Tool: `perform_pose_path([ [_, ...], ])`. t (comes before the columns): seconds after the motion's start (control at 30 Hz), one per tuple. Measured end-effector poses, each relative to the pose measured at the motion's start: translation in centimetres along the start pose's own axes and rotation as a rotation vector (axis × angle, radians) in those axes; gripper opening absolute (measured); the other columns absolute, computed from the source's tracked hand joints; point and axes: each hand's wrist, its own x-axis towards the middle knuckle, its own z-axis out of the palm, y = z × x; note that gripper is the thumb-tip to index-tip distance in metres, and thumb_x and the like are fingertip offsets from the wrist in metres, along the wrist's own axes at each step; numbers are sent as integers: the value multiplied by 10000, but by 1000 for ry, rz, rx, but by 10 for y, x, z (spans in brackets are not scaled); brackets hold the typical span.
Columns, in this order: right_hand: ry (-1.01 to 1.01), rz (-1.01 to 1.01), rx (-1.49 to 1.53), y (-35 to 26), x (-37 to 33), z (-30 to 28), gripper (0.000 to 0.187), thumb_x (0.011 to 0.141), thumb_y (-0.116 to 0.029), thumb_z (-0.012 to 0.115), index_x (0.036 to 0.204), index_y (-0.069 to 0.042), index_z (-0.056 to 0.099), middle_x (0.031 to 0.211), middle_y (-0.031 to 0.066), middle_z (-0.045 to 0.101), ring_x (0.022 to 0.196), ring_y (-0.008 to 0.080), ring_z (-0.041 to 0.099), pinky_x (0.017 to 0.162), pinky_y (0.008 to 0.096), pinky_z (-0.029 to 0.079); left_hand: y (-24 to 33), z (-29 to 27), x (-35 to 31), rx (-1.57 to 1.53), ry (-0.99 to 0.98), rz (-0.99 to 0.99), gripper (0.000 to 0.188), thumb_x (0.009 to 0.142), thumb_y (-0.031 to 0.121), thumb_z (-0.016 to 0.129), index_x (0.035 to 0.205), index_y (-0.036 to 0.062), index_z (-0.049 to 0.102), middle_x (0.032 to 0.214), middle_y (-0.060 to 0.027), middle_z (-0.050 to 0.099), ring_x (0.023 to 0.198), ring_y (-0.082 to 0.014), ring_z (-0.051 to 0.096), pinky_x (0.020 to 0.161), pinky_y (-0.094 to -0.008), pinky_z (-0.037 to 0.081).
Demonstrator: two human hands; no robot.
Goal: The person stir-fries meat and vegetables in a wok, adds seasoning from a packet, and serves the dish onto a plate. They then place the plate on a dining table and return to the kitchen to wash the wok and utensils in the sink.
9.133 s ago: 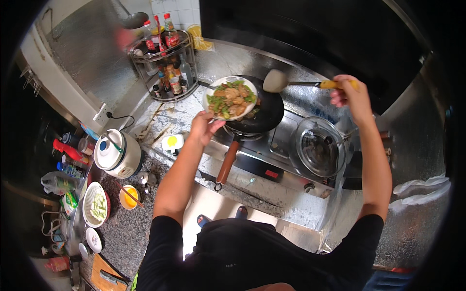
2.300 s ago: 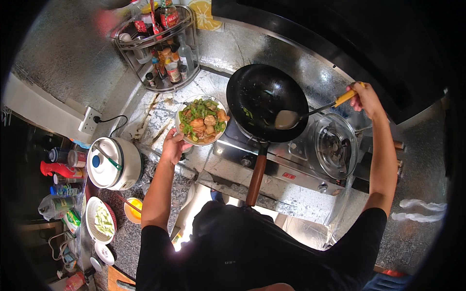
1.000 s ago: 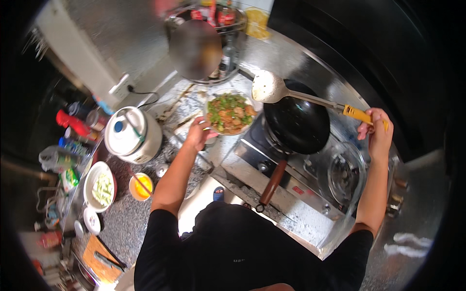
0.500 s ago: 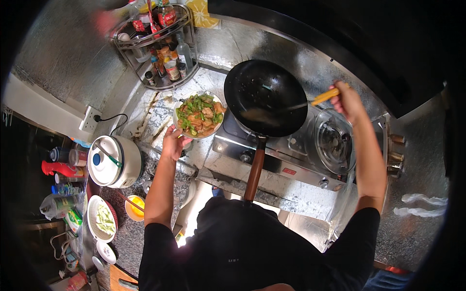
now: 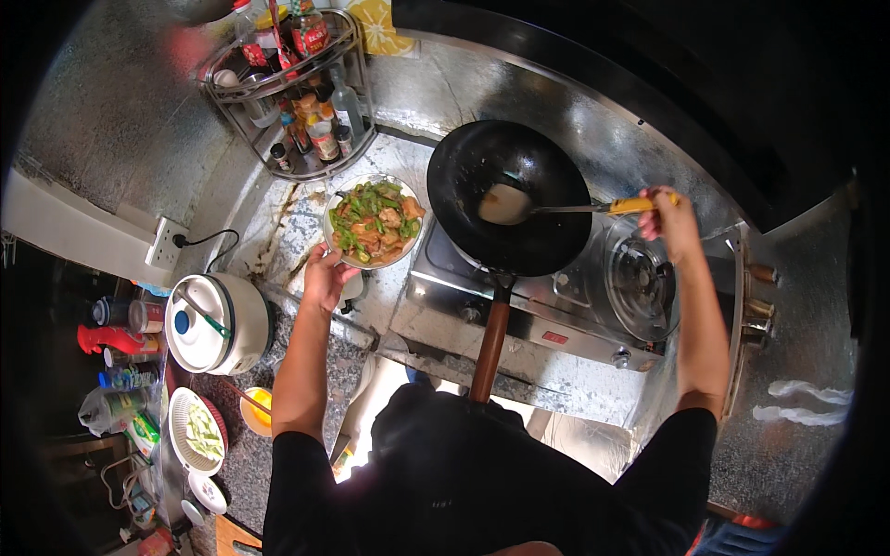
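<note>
- just left of the wok (image 5: 553,169) there's the plate (image 5: 329,230), piled with green veg and brownish chunks (image 5: 375,222)
- left hand (image 5: 324,280) has the plate by its near-left edge. can't tell if the counter's taking any of the weight too
- right hand (image 5: 672,221) is off to the right of the wok, fingers wrapped round the yellow grip of the spatula (image 5: 508,204). the blade's inside the wok, can't tell if it's touching the metal
- progress-wise, i'd call the plating pretty much done: there's a full-looking plate, and just a few specks i can make out in the wok. scraps are all that's left to scoop, imo
- glass lid (image 5: 640,287) is already off, lying right of the wok
- way left of the wok, past the plate, is a white rice cooker (image 5: 232,324)
- nearer the person than that, also left of the wok: pale green slices (image 5: 202,431) in a colander (image 5: 181,445) and a bowl (image 5: 245,419) of yellow liquid. both look uncooked to me
</note>
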Motion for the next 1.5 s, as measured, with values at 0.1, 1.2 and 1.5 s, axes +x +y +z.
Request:
perform_pose_path([
  [0.1,10,63,341,51,9,20,273,847,-246,434,947,-10,528,559,80,553,393,128,490,378,223,405,1,6,5,-3,-6,-7,228,840,64,467,1061,41,415,970,-148,552,756,-245,595,625,-332,545],
  [1.2,-170,-694,253,-72,-129,51,210,870,-171,468,866,21,553,589,105,560,456,148,535,445,234,446,21,7,-120,-141,86,212,291,821,32,464,1089,28,349,1032,-183,505,816,-296,584,659,-384,540],
  [1.5,108,-150,470,79,-78,12,265,889,-266,456,950,-18,526,596,79,567,443,130,529,408,214,398,-36,53,-213,-271,182,269,208,833,24,442,1037,29,399,988,-133,526,760,-266,592,635,-354,542],
])
